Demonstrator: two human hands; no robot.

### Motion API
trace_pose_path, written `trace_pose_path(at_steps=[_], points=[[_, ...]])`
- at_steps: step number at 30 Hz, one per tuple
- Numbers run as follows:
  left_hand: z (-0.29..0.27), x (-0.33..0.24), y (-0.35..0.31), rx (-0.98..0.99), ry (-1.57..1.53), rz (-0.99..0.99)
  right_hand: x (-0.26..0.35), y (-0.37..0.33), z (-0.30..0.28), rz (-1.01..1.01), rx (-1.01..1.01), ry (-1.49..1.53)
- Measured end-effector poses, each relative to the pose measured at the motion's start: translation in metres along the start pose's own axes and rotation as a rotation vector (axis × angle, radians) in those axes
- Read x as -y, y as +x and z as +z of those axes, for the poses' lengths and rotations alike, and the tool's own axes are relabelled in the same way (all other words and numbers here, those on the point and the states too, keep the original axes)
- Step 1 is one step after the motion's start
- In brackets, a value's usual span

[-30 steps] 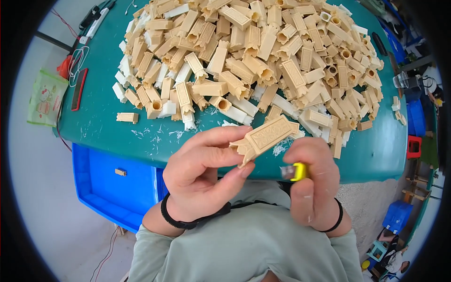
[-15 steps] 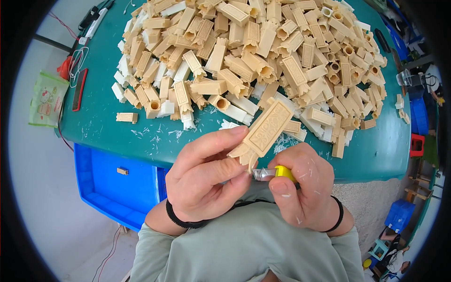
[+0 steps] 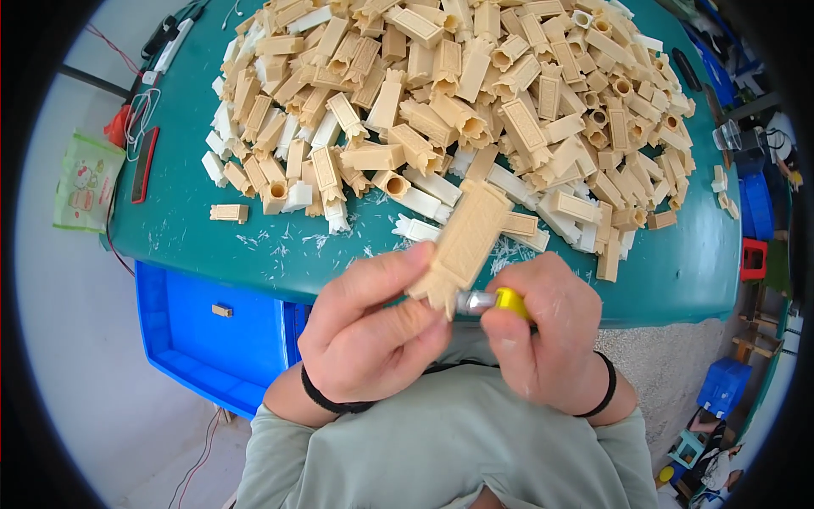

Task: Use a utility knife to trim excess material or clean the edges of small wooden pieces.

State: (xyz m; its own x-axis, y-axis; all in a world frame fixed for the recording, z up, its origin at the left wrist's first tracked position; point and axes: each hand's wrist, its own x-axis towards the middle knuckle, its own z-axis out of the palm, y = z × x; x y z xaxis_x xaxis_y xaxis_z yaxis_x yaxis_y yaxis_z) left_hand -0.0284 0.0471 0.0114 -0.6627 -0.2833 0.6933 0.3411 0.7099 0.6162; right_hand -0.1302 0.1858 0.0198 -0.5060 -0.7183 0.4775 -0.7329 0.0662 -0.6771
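Observation:
My left hand (image 3: 373, 327) pinches the ragged, scalloped end of a tan molded plastic piece (image 3: 471, 236), a rectangular hollow-looking block with a raised panel. The piece tilts up and to the right, over the table edge. In my right hand (image 3: 547, 331) is a utility knife (image 3: 512, 303) with a yellow end; its fingers are wrapped round the handle. The knife's metal blade (image 3: 475, 302) meets the scalloped end of the piece beside my left fingertips. Most of the knife handle is hidden in my palm.
A big heap of similar tan and white pieces (image 3: 424, 127) covers the far part of the green table (image 3: 170, 229). White shavings lie before it. Below the table edge at left, a blue bin (image 3: 203, 348) holds one small tan piece (image 3: 222, 310). A red-edged phone (image 3: 145, 165) lies at left.
The tan piece has turned in my left hand, so a different face shows, and it has shifted slightly left and down. The knife stays at its scalloped end.

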Motion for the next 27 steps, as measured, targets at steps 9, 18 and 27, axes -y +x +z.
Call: trace_pose_path(at_steps=[9, 18, 27], points=[[0.002, -0.001, 0.001, -0.046, -0.106, -0.101, -0.002, -0.003, -0.004, 0.083, 0.034, 0.222], [0.006, 0.012, -0.008, 0.007, -0.536, -0.267, 0.003, 0.003, 0.004, 0.604, -0.116, 0.759], [0.006, 0.005, 0.012, 0.243, -0.557, -0.575, -0.005, 0.004, 0.002, 0.224, 0.080, 0.297]])
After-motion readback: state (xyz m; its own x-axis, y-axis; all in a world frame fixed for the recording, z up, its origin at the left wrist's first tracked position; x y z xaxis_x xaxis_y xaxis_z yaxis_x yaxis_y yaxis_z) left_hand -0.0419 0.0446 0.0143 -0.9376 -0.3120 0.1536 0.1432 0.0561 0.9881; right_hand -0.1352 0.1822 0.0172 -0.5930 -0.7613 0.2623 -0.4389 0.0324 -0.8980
